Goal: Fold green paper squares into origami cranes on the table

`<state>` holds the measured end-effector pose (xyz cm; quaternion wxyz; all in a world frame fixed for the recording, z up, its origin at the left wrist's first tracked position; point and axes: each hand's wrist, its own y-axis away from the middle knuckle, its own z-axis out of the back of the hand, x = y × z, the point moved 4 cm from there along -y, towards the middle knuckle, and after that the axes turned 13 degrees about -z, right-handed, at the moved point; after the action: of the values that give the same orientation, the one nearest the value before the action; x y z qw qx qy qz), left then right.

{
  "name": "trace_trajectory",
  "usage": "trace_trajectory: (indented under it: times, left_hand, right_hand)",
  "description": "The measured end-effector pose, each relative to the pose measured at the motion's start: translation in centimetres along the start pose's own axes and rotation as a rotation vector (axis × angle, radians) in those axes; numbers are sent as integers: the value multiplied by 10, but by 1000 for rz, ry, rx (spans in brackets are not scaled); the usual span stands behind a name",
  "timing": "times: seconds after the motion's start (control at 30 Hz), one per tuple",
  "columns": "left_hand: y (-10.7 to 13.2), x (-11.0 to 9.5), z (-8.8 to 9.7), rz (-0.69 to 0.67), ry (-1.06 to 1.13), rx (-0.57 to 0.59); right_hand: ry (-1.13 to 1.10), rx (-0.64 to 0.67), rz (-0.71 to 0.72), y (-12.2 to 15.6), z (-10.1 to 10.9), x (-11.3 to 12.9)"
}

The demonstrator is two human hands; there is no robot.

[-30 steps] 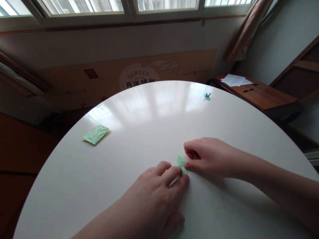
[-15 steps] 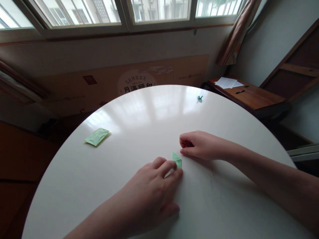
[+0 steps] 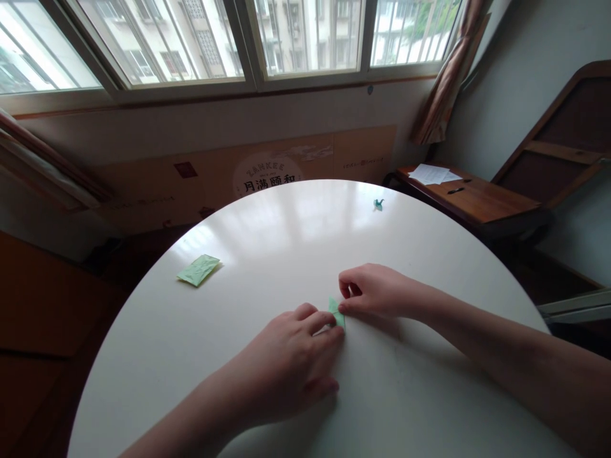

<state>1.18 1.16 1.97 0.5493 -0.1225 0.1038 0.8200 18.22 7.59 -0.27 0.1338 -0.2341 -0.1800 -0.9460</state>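
Note:
A small piece of folded green paper (image 3: 333, 306) lies on the white round table (image 3: 267, 254), its pointed end facing away from me. My left hand (image 3: 296, 356) holds it down from the left with the index and middle fingertips, the thumb resting apart on the tabletop. From the right, my right hand (image 3: 375, 291) meets the paper's edge at the thumb tip. Its other fingers are curled in, and a gap shows behind the thumb. Fingers cover part of the paper, so its lower folds are hard to see.
Crumpled light green sheets (image 3: 198, 270) lie at the table's left. Near the far edge is a small teal folded paper figure (image 3: 378, 204). Beyond the table on the right, a wooden desk (image 3: 501, 202) bears white papers (image 3: 432, 173) and a dark pen (image 3: 456, 190).
My right hand has come down and left, so its thumb now touches the green paper. My left hand stays on the paper. The view has tilted up slightly.

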Motion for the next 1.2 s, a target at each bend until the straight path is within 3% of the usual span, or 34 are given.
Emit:
trace_trajectory:
  times: [0.17, 0.37, 0.63, 1.03, 1.2]
  left_hand:
    - [3, 6, 5, -73, 27, -64]
    - [6, 32, 4, -83, -18, -241]
    - [3, 35, -1, -119, 29, -248]
    - [-3, 41, -8, -165, -28, -304]
    - [-4, 41, -9, -138, -30, -363]
  right_hand:
    - [-4, -42, 68, 2, -1, 1]
    - [42, -111, 244, 2, -8, 8]
    - [79, -142, 329, 0, -12, 10]
    - [50, -73, 395, 9, -3, 13]
    - [77, 12, 395, 18, -1, 16]
